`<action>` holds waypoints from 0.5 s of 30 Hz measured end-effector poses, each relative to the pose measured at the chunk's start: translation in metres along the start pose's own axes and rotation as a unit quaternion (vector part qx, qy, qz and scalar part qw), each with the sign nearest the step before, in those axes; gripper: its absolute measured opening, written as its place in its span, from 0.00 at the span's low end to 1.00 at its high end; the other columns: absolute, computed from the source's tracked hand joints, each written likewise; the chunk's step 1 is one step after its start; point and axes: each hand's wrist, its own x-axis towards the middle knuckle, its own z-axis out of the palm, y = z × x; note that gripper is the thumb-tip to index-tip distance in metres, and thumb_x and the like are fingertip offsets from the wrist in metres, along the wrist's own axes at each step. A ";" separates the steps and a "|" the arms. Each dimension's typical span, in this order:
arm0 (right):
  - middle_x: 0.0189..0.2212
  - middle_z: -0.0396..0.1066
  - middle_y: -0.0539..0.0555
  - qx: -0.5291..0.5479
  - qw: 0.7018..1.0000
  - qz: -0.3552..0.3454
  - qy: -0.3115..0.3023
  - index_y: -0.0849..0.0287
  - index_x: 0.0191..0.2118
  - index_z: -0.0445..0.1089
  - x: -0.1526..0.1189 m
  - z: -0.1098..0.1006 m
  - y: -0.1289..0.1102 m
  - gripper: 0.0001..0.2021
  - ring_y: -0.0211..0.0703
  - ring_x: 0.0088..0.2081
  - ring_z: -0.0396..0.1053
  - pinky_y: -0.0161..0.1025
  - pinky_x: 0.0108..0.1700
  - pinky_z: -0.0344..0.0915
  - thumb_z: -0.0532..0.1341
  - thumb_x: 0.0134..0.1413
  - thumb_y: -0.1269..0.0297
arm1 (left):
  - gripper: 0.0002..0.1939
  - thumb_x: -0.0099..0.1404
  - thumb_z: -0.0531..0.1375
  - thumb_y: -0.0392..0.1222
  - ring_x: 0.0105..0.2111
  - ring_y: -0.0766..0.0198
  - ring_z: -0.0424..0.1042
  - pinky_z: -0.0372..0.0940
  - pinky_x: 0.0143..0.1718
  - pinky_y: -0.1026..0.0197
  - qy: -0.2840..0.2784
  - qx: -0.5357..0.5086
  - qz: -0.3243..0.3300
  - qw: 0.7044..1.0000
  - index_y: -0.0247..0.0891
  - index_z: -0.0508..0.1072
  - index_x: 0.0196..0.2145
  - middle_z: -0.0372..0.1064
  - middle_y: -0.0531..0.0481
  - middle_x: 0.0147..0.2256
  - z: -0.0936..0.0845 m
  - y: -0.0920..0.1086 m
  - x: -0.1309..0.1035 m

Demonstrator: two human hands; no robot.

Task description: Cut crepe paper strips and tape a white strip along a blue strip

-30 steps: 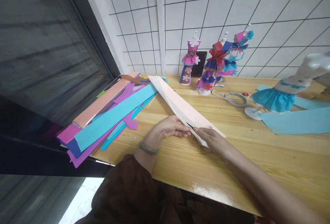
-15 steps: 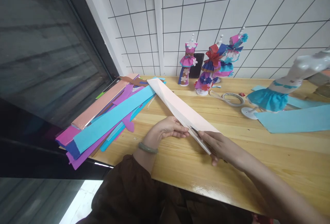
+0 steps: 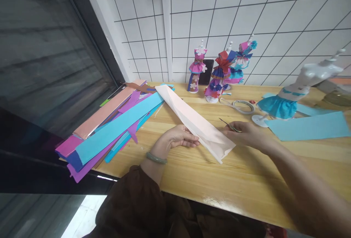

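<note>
My left hand [image 3: 184, 136] is closed on the lower left edge of a long pale pink strip of crepe paper [image 3: 196, 117]. The strip slants from the colourful paper pile down to the right, with a crease along it and an uneven near end. To the right of that end, my right hand [image 3: 242, 133] is closed around a pair of scissors [image 3: 230, 125]. The blades point up and left, apart from the paper, and the handles are mostly hidden by the fingers.
A pile of coloured paper strips [image 3: 117, 124] lies at the left. Dressed mini mannequins [image 3: 197, 68] and a phone [image 3: 206, 71] stand by the tiled wall. A tape roll [image 3: 243, 107], a mannequin in a blue skirt [image 3: 282, 107] and light blue paper [image 3: 309, 126] are at the right.
My right hand has moved up and right with the scissors, away from the pink strip's near end. My left hand still holds the strip, whose near end now lies spread wider.
</note>
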 end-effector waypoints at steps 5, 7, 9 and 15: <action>0.29 0.70 0.55 -0.112 0.991 0.008 0.079 0.59 0.32 0.66 0.036 0.031 0.007 0.16 0.42 0.28 0.66 0.35 0.27 0.57 0.60 0.37 0.53 | 0.16 0.44 0.67 0.36 0.28 0.65 0.72 0.67 0.29 0.66 0.012 0.014 -0.009 1.000 0.30 0.72 0.32 0.72 0.44 0.29 -0.001 -0.001 0.000; 0.30 0.71 0.56 -0.103 0.993 -0.001 0.061 0.60 0.35 0.66 0.037 0.036 0.005 0.16 0.43 0.29 0.66 0.35 0.28 0.58 0.59 0.38 0.56 | 0.15 0.44 0.67 0.37 0.28 0.65 0.72 0.67 0.29 0.66 0.008 0.016 -0.004 1.000 0.30 0.72 0.32 0.72 0.44 0.29 -0.001 -0.001 0.001; 0.31 0.71 0.56 -0.082 0.995 -0.002 0.054 0.60 0.38 0.67 0.035 0.035 0.004 0.17 0.43 0.30 0.67 0.35 0.28 0.58 0.59 0.39 0.59 | 0.15 0.44 0.67 0.37 0.28 0.66 0.72 0.67 0.29 0.66 0.005 0.015 -0.004 1.000 0.31 0.72 0.31 0.72 0.45 0.28 0.000 -0.001 0.001; 0.31 0.71 0.54 -0.058 0.994 0.007 0.088 0.59 0.38 0.67 0.020 0.018 0.014 0.14 0.42 0.29 0.66 0.35 0.27 0.58 0.56 0.42 0.62 | 0.16 0.43 0.67 0.37 0.29 0.65 0.72 0.67 0.31 0.65 -0.004 0.014 -0.013 1.000 0.30 0.71 0.31 0.71 0.45 0.28 0.011 -0.001 0.002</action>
